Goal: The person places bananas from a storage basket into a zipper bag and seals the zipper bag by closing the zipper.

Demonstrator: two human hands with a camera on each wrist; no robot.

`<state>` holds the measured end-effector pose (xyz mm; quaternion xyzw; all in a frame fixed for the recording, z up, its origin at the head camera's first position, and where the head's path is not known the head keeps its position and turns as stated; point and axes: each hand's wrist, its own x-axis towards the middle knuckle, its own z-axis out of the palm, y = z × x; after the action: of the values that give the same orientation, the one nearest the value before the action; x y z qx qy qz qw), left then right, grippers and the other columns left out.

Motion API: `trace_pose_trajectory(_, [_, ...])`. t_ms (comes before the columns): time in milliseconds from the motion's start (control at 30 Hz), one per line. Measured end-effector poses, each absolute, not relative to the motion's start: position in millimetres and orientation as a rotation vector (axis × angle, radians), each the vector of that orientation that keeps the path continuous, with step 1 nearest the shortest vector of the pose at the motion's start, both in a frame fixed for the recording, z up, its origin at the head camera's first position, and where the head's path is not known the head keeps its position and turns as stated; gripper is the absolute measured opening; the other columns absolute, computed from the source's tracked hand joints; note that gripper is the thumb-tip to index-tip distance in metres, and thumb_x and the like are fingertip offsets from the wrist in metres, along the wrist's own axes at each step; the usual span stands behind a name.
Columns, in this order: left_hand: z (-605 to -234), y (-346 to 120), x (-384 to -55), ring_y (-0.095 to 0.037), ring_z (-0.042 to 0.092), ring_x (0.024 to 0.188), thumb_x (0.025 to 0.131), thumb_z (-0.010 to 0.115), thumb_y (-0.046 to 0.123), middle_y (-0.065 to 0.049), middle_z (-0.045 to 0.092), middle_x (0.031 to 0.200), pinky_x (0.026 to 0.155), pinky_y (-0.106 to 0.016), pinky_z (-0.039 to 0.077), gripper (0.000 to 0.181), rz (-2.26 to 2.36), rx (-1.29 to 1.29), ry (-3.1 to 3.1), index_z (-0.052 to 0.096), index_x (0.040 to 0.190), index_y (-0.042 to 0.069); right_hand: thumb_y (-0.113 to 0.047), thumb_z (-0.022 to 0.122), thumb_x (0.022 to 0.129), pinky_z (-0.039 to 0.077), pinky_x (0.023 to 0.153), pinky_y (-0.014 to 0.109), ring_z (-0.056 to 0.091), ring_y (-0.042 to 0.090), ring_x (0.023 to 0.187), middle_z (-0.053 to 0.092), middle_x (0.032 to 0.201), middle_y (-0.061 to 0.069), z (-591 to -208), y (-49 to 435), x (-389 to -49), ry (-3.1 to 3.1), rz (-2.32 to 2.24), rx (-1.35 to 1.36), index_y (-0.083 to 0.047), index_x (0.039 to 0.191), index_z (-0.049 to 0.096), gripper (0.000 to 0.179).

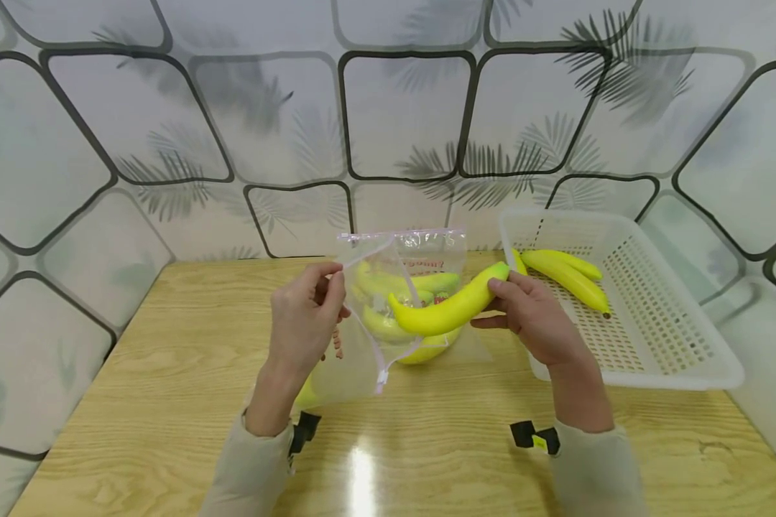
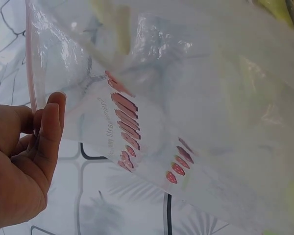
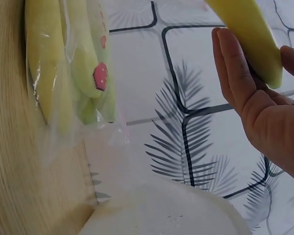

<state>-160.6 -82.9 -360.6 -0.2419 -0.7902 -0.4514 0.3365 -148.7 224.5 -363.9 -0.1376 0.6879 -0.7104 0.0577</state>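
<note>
My left hand point(image 1: 307, 309) pinches the pink edge of a clear zip bag point(image 1: 356, 366) printed with strawberries, whose mouth gapes toward the right. A white slider point(image 1: 383, 377) sits at the mouth's lower corner. With thumb and fingers, my right hand point(image 1: 537, 316) holds a yellow banana point(image 1: 449, 305) by its green end; its other tip overlaps the bag's mouth in the head view. Behind them, several bananas point(image 1: 436, 283) show through clear plastic with a pink top edge point(image 1: 427, 232). The left wrist view shows the bag's red print point(image 2: 127, 117) beside the fingers.
A white perforated basket point(image 1: 627, 379) stands at the right of the wooden table point(image 1: 168, 380), with a few bananas point(image 1: 569, 280) inside. A patterned cloth point(image 1: 407, 115) rises behind and along both sides of the table.
</note>
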Motion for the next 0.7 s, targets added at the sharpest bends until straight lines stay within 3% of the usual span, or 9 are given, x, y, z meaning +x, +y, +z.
trace_pose_trajectory(133, [-361,-84,-161,-0.011,0.063,0.048,0.094,0.06,-0.002,-0.008,0.065,0.062,0.043,-0.015,0.047,0.013,-1.171,-0.627,-2.055,0.068,0.103,-0.006,-0.034,0.044,0.107,0.059,0.085,0.042,0.066,0.017,0.105,0.06,0.117,0.009,-368,214,-151,2.085,-2.064,-0.383,-0.001,0.132,0.046,0.041])
trace_pose_trajectory(333, [-359,-83,-160,-0.011,0.063,0.049,0.095,0.06,-0.003,-0.009,0.065,0.063,0.043,-0.015,0.047,0.012,-1.177,-0.634,-2.062,0.069,0.103,-0.006,-0.045,0.036,0.107,0.057,0.085,0.052,0.065,0.027,0.112,0.049,0.132,0.017,-374,203,-153,1.932,-2.028,-0.426,-0.013,0.14,0.032,0.046])
trace_pose_trajectory(467, [-359,-82,-160,-0.011,0.063,0.049,0.094,0.06,-0.003,-0.01,0.065,0.063,0.043,-0.015,0.047,0.013,-1.18,-0.641,-2.064,0.069,0.103,-0.006,-0.045,0.034,0.107,0.056,0.085,0.054,0.068,0.031,0.107,0.053,0.129,0.017,-377,197,-154,1.841,-2.043,-0.431,-0.013,0.138,0.031,0.045])
trace_pose_trajectory(700, [-360,-81,-160,-0.012,0.063,0.048,0.094,0.061,-0.004,-0.01,0.065,0.063,0.045,-0.015,0.048,0.013,-1.183,-0.638,-2.061,0.068,0.103,-0.007,-0.033,0.041,0.108,0.057,0.087,0.047,0.069,0.023,0.101,0.061,0.118,0.01,-378,193,-155,1.785,-2.092,-0.399,-0.01,0.135,0.037,0.036])
